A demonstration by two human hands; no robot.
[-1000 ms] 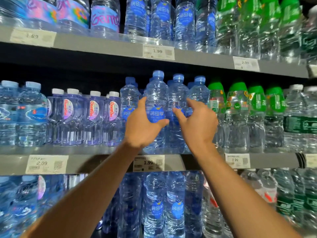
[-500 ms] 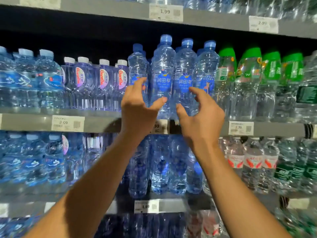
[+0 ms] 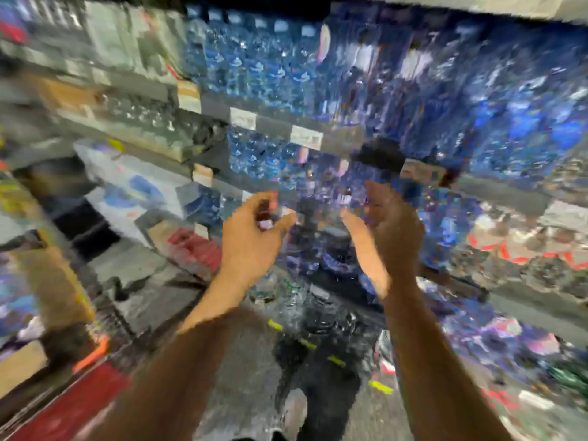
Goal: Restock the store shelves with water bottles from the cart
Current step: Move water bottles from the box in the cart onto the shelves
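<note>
The frame is heavily blurred by motion. Rows of blue water bottles (image 3: 254, 68) fill the grey shelves (image 3: 337, 135) across the top and right. Both my arms reach forward at mid-frame. My left hand (image 3: 251, 237) has loosely curled fingers and I see nothing in it. My right hand (image 3: 388, 237) is open, fingers straight and palm facing left, holding nothing. Both hands are off the bottles. Below and between them is a dark blurred mass with clear bottle shapes and yellow marks (image 3: 318, 323); I cannot tell if it is the cart.
White shrink-wrapped packs (image 3: 133, 186) and boxes sit on lower shelving at the left. A red-edged surface (image 3: 73, 405) runs along the bottom left. Red-labelled bottles (image 3: 525, 249) stand on a lower shelf at the right. Grey floor shows at bottom centre.
The view has swung sharply down and to the left. Both hands have pulled back from the blue-capped bottles on the shelf and dropped lower, still holding nothing.
</note>
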